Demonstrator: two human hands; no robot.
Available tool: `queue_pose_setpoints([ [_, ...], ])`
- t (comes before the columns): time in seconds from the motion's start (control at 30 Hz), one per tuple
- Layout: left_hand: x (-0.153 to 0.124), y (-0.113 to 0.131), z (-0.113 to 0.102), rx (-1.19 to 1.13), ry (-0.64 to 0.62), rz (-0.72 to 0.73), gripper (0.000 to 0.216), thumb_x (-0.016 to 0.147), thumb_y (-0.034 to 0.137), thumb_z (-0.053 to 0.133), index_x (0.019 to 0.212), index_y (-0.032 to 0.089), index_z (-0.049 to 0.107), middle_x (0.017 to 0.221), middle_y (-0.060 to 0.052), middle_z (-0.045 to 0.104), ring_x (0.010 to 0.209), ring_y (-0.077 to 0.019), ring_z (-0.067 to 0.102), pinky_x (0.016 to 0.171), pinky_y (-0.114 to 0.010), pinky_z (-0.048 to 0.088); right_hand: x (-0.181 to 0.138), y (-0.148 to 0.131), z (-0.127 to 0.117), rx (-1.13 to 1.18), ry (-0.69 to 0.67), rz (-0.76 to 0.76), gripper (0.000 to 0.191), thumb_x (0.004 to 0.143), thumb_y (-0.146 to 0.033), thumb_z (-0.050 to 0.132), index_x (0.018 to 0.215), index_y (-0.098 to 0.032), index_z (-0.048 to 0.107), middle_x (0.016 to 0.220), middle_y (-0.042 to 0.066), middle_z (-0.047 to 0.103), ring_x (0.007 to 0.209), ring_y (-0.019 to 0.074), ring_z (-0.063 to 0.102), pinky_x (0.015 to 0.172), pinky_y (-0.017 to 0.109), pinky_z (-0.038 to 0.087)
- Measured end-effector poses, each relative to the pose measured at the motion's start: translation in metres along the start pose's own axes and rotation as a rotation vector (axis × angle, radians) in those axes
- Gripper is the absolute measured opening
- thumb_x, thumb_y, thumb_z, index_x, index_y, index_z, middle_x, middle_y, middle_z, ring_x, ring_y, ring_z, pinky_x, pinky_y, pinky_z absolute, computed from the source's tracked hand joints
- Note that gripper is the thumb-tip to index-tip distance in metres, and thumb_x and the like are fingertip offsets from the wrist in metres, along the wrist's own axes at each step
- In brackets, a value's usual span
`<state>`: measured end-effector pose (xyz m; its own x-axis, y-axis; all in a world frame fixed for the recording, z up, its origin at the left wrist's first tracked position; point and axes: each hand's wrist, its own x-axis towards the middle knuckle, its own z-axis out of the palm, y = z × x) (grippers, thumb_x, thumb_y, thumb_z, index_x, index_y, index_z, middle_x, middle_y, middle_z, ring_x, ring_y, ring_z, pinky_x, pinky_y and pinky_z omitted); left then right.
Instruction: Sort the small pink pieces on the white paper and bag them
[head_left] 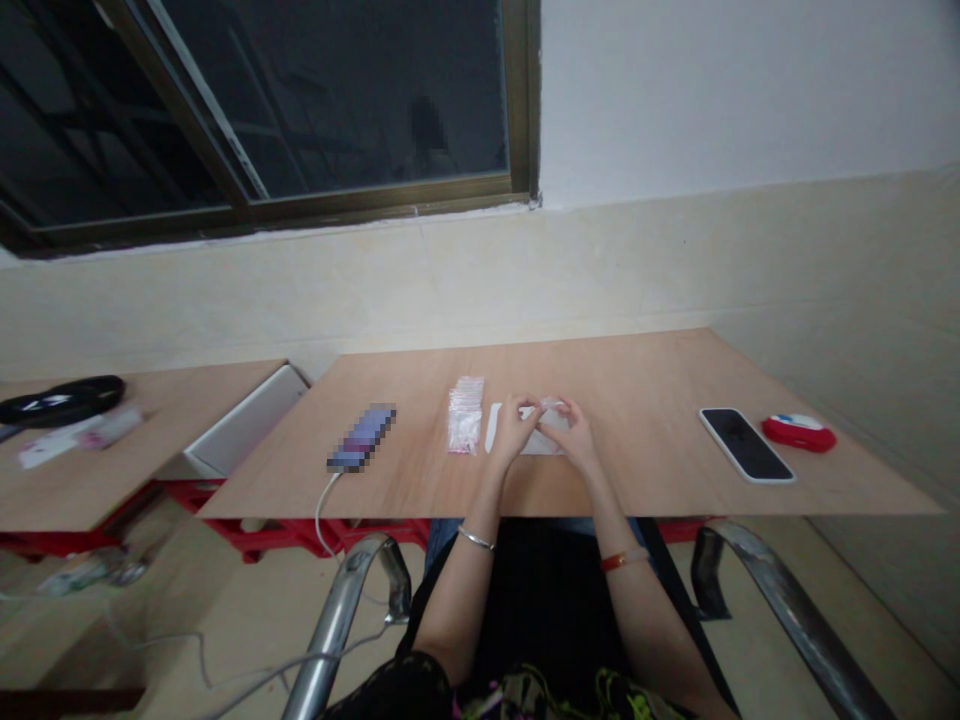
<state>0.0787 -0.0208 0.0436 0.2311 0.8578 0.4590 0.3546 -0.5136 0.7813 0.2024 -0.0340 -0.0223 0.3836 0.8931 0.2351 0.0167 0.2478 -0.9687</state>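
Observation:
My left hand (513,428) and my right hand (573,432) meet over the middle of a wooden table (637,480). Both pinch a small clear plastic bag (549,408) between their fingertips, just above a white sheet (496,425) lying on the table. A stack of small clear zip bags with red edges (465,414) lies just left of my left hand. A silver bangle is on my left wrist and a red band on my right wrist.
A phone (361,438) with a white cable lies at the left, a black phone (745,444) and a red and white object (799,433) at the right. A second table (90,470) stands left with a black ring. Chrome chair arms (352,600) flank my lap.

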Motion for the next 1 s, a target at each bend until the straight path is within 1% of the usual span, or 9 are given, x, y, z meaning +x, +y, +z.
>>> queue_pose_setpoints([
  [0.13, 0.005, -0.006, -0.009, -0.24, 0.026, -0.079, 0.018, 0.075, 0.031, 0.059, 0.077, 0.013, 0.062, 0.08, -0.006, 0.066, 0.074, -0.0147, 0.061, 0.07, -0.026, 0.047, -0.003, -0.015, -0.008, 0.141, -0.149, 0.134, 0.066, 0.056, -0.043, 0.073, 0.113, -0.017, 0.053, 0.093, 0.007, 0.064, 0.07, 0.0176, 0.062, 0.061, 0.031, 0.052],
  [0.27, 0.008, -0.005, -0.016, -0.347, 0.117, -0.123, 0.02, 0.071, 0.033, 0.063, 0.077, 0.013, 0.062, 0.082, -0.006, 0.067, 0.076, -0.0151, 0.062, 0.068, -0.026, 0.048, -0.008, -0.026, -0.013, 0.208, -0.296, 0.165, 0.046, 0.06, -0.045, 0.071, 0.095, -0.015, 0.063, 0.079, 0.006, 0.068, 0.067, 0.0181, 0.064, 0.067, 0.032, 0.051],
  [0.4, 0.01, -0.003, -0.021, -0.386, 0.17, -0.149, 0.02, 0.068, 0.031, 0.066, 0.074, 0.012, 0.063, 0.074, -0.006, 0.067, 0.07, -0.0147, 0.062, 0.067, -0.027, 0.049, -0.009, -0.032, -0.013, 0.186, -0.332, 0.168, 0.035, 0.061, -0.048, 0.069, 0.074, -0.015, 0.067, 0.072, 0.006, 0.069, 0.067, 0.0189, 0.064, 0.067, 0.032, 0.05],
  [0.5, 0.012, -0.003, -0.022, -0.398, 0.248, -0.156, 0.019, 0.066, 0.029, 0.068, 0.073, 0.012, 0.063, 0.069, -0.005, 0.066, 0.067, -0.0147, 0.062, 0.066, -0.027, 0.05, -0.009, -0.034, -0.012, 0.172, -0.324, 0.161, 0.034, 0.06, -0.048, 0.069, 0.073, -0.016, 0.068, 0.071, 0.006, 0.069, 0.067, 0.0189, 0.064, 0.067, 0.032, 0.05],
  [0.57, 0.012, -0.005, -0.02, -0.449, 0.267, -0.178, 0.025, 0.064, 0.029, 0.07, 0.079, 0.012, 0.062, 0.072, -0.004, 0.066, 0.068, -0.0152, 0.063, 0.065, -0.027, 0.051, -0.008, -0.034, -0.012, 0.188, -0.33, 0.157, 0.032, 0.061, -0.047, 0.07, 0.073, -0.017, 0.068, 0.07, 0.005, 0.068, 0.066, 0.0187, 0.064, 0.067, 0.033, 0.049],
  [0.63, 0.011, -0.006, -0.018, -0.51, 0.231, -0.226, 0.03, 0.064, 0.032, 0.071, 0.085, 0.012, 0.061, 0.074, -0.005, 0.067, 0.067, -0.0155, 0.064, 0.064, -0.028, 0.052, -0.007, -0.031, -0.011, 0.217, -0.318, 0.153, 0.031, 0.061, -0.046, 0.07, 0.073, -0.017, 0.067, 0.069, 0.004, 0.068, 0.066, 0.018, 0.063, 0.068, 0.032, 0.049],
  [0.73, 0.008, -0.008, -0.016, -0.509, 0.087, -0.293, 0.031, 0.071, 0.04, 0.065, 0.081, 0.01, 0.061, 0.074, -0.007, 0.066, 0.064, -0.016, 0.064, 0.063, -0.03, 0.052, -0.007, -0.028, -0.011, 0.226, -0.279, 0.149, 0.032, 0.061, -0.045, 0.07, 0.076, -0.017, 0.067, 0.074, 0.004, 0.068, 0.07, 0.0182, 0.063, 0.069, 0.032, 0.049],
  [0.9, 0.005, -0.01, -0.015, -0.361, -0.133, -0.18, 0.029, 0.075, 0.04, 0.06, 0.076, 0.012, 0.065, 0.078, -0.007, 0.068, 0.072, -0.0164, 0.063, 0.068, -0.027, 0.05, -0.004, -0.025, -0.01, 0.226, -0.211, 0.098, 0.035, 0.065, -0.047, 0.067, 0.083, -0.017, 0.067, 0.087, 0.006, 0.07, 0.079, 0.0201, 0.063, 0.07, 0.032, 0.05],
  [1.0, 0.005, -0.01, -0.013, -0.335, -0.212, -0.203, 0.027, 0.075, 0.039, 0.06, 0.076, 0.013, 0.066, 0.077, -0.006, 0.068, 0.07, -0.0153, 0.061, 0.064, -0.024, 0.048, -0.002, -0.023, -0.01, 0.22, -0.146, 0.069, 0.035, 0.069, -0.048, 0.064, 0.082, -0.017, 0.066, 0.087, 0.007, 0.069, 0.08, 0.0197, 0.063, 0.069, 0.03, 0.05],
])
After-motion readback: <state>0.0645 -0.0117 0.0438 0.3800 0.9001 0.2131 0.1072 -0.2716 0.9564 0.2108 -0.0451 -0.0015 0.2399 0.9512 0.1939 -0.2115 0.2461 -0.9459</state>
